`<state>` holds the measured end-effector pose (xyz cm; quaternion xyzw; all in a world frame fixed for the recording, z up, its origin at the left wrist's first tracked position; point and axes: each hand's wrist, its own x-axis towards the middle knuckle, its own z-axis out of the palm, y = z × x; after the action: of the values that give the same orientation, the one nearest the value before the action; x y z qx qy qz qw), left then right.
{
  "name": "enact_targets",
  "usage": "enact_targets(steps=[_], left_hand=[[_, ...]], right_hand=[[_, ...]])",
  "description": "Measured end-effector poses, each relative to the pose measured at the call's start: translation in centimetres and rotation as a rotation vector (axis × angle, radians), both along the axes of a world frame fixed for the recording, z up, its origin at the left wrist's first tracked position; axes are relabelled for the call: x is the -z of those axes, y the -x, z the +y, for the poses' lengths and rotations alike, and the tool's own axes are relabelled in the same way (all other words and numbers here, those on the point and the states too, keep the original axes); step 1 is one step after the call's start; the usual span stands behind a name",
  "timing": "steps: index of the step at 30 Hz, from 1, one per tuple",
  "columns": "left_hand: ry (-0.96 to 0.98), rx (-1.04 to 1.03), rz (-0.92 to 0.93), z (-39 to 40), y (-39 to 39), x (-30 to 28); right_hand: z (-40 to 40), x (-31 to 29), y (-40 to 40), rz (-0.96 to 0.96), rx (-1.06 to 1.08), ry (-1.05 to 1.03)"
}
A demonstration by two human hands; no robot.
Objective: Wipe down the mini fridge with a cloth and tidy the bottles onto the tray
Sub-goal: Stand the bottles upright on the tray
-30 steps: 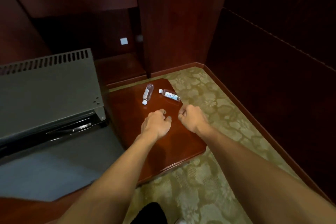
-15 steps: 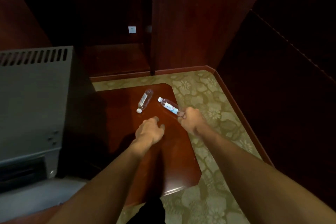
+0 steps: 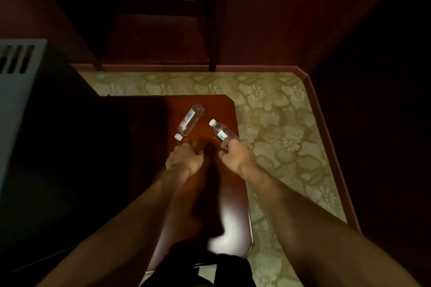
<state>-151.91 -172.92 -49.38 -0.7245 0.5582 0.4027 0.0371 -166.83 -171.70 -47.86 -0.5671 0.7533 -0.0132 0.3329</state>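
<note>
Just ahead of my hands, both bottles lie flat on the tray (image 3: 224, 193): my right hand (image 3: 235, 156) grips one bottle (image 3: 221, 132), my left hand (image 3: 184, 158) hangs loosely curled, empty, near the other bottle (image 3: 189, 121). Standing them remains.

You worked in dim light. A bright glare patch sat on the glossy tray (image 3: 229, 223), your arms threw dark shadows across it, the left side fell near-black, and wide-angle distortion bent the edges.

Glossy reddish-brown wooden tray (image 3: 224, 109) on floral green carpet (image 3: 275, 105), two clear plastic white-capped water bottles lying at its far end, left bottle (image 3: 190, 121), right bottle (image 3: 221, 131)
</note>
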Motion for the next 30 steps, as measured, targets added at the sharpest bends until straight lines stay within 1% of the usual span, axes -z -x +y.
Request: enact_targets(steps=[7,9,10,11,12,13,14,15,16,17,18,19,20,21,22,24,27,30], left_hand=[[-0.064,-0.062,-0.086,-4.2,1.3,3.3],[-0.107,-0.072,-0.112,-5.5,1.2,4.7],[-0.097,-0.067,-0.118,-6.0,1.4,5.4],[-0.033,-0.029,-0.124,-6.2,1.7,5.8],[0.176,0.038,-0.135,-6.0,2.4,6.0],[0.294,0.022,-0.129,-6.3,3.2,5.2],[0.404,0.050,-0.133,-6.5,3.9,4.4],[0.520,0.129,-0.178,-6.9,3.4,5.2],[0.396,0.168,-0.155,-7.5,2.6,7.1],[0.263,0.069,-0.190,-8.8,2.4,9.4],[0.057,-0.007,-0.187,-9.8,1.7,12.1],[-0.097,-0.057,-0.142,-10.1,1.0,13.9],[-0.113,-0.060,-0.137,-10.4,0.7,15.3],[-0.082,-0.042,-0.145,-10.7,0.7,16.3],[-0.029,-0.039,-0.153,-11.0,1.0,16.8],[0.005,-0.052,-0.170,-11.9,0.9,17.8],[-0.036,-0.056,-0.194,-13.1,0.4,19.7],[-0.065,-0.061,-0.203,-13.8,0.2,21.2]], right_hand=[[-4.8,5.2,2.5,-0.001,-0.065,-0.102],[-6.0,7.0,3.3,0.008,-0.056,-0.111],[-6.5,7.9,3.6,0.014,-0.047,-0.115],[-7.1,8.7,3.9,0.018,-0.039,-0.122],[-7.6,9.6,4.1,0.019,-0.027,-0.127],[-8.1,10.5,4.3,0.019,-0.019,-0.127],[-8.6,11.4,4.3,0.019,-0.018,-0.121],[-9.1,12.3,4.3,0.021,-0.018,-0.111],[-9.5,13.1,4.2,0.020,-0.020,-0.100],[-10.0,14.0,4.0,0.010,-0.019,-0.089],[-10.4,14.8,3.8,-0.011,-0.013,-0.081],[-10.7,15.5,3.6,-0.042,-0.011,-0.076],[-11.0,16.2,3.3,-0.071,-0.015,-0.067],[-11.3,17.0,3.1,-0.083,-0.025,-0.052],[-11.5,17.7,2.9,-0.077,-0.041,-0.035],[-12.2,19.0,2.5,-0.036,-0.056,-0.017],[-13.7,20.3,2.0,0.045,-0.083,-0.022],[-15.1,21.3,1.7,0.142,-0.146,0.017]])
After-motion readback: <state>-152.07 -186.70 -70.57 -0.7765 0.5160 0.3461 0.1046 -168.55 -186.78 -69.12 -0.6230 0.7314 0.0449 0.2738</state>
